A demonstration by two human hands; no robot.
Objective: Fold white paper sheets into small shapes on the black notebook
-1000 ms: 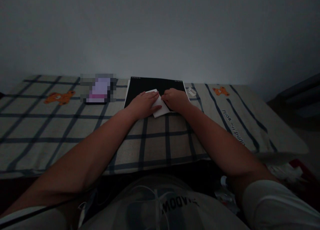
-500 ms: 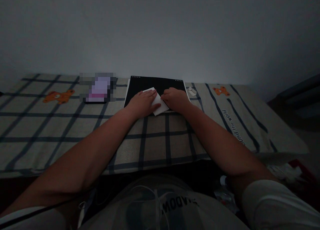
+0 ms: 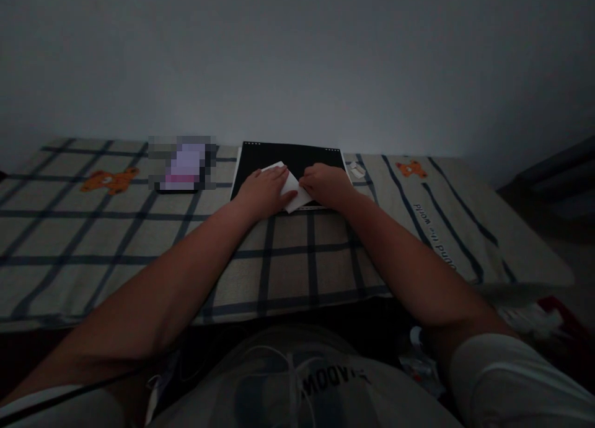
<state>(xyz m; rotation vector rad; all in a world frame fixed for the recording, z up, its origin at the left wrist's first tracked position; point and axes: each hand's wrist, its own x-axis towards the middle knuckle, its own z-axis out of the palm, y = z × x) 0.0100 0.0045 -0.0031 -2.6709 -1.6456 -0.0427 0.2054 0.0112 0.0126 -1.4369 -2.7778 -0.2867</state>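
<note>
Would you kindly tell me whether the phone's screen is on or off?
On: the phone glows lavender and pink in the dim scene, though details are pixelated.

Dim light on my feed here, and I've got a plain grey wall [image 3: 297, 62] filling the top, the table [image 3: 288, 270] right by it, draped in a checked, bear-printed tablecloth [image 3: 125, 239]; over right, a dark shape [image 3: 558, 177] I can't make out.

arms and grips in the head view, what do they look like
The left arm and right arm are bare below pale short sleeves. The left grip and right grip are bare hands; no gloves, rings or watch show in this dim picture. A thin dark cord or strap crosses the left sleeve.
</note>
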